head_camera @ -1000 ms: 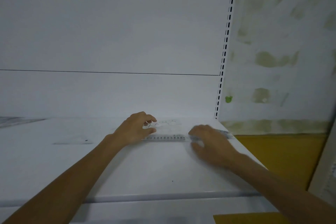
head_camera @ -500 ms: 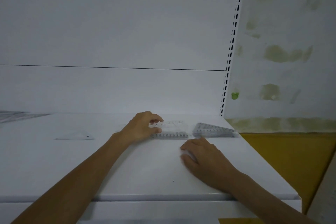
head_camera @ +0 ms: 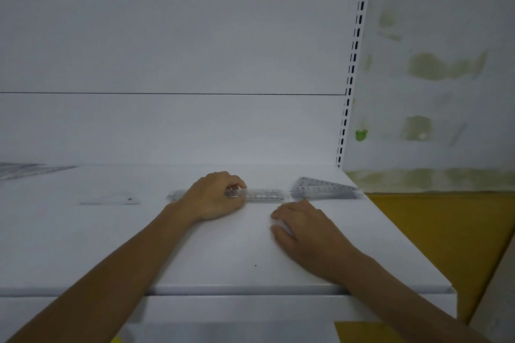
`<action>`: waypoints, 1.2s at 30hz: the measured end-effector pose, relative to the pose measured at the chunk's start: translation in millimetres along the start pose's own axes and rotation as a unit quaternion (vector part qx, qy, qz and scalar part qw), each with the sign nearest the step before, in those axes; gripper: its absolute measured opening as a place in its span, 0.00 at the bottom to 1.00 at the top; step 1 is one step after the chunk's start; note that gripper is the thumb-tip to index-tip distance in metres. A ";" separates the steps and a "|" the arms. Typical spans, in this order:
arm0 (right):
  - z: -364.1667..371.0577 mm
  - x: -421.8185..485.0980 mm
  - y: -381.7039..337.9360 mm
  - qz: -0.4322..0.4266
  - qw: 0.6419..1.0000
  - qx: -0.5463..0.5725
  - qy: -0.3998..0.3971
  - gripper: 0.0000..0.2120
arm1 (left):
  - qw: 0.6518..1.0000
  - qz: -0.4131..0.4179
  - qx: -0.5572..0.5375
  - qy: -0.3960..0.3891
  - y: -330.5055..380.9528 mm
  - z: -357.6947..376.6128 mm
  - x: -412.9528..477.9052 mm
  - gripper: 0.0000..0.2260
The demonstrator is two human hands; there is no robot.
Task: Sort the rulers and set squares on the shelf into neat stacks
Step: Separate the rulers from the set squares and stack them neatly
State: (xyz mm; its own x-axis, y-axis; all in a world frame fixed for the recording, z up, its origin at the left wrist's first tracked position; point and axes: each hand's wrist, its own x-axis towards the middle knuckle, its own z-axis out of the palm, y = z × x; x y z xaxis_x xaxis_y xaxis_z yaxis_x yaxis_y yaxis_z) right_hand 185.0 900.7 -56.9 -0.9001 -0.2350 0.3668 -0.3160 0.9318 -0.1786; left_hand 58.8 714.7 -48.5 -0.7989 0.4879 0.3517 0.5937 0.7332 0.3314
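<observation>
My right hand (head_camera: 303,228) has drawn back to centre-right of the frame and lies loose on the shelf (head_camera: 223,253), holding nothing, so I judge the set squares (head_camera: 323,189) it left at the right edge are stacked. Just beyond, at centre, my left hand (head_camera: 214,195) pinches the ruler (head_camera: 262,194). I count one ruler, one stack, one clear square (head_camera: 111,200) left of centre, and a blurred grey pile (head_camera: 25,170) far left.

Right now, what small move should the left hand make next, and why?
Probably lift the clear ruler off the shelf: the left hand pinches it, it lies beside the set squares, not on them, and the right hand rests idle.
</observation>
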 end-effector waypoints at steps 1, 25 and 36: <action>-0.1 -0.2 0.7 0.000 1.000 0.002 0.000 0.16 | 1.000 0.001 0.002 -0.001 -0.2 0.4 -0.3 0.12; 58.5 146.0 -248.4 -0.124 0.986 0.106 -0.012 0.17 | 0.976 -0.172 0.022 0.129 -172.1 -183.6 -226.2 0.07; 121.1 194.7 -415.7 -0.166 0.974 0.146 -0.036 0.17 | 0.964 -0.214 0.051 0.148 -283.8 -254.5 -355.5 0.08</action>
State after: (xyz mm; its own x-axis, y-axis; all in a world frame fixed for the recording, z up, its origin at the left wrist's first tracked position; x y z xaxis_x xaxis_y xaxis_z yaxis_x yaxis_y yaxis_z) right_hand 104.8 434.1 -21.9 -0.7486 -0.5396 0.3853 -0.6565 0.6844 -0.3171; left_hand 198.8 212.5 -44.8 -0.8969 -0.0151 0.4419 0.1914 0.8877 0.4187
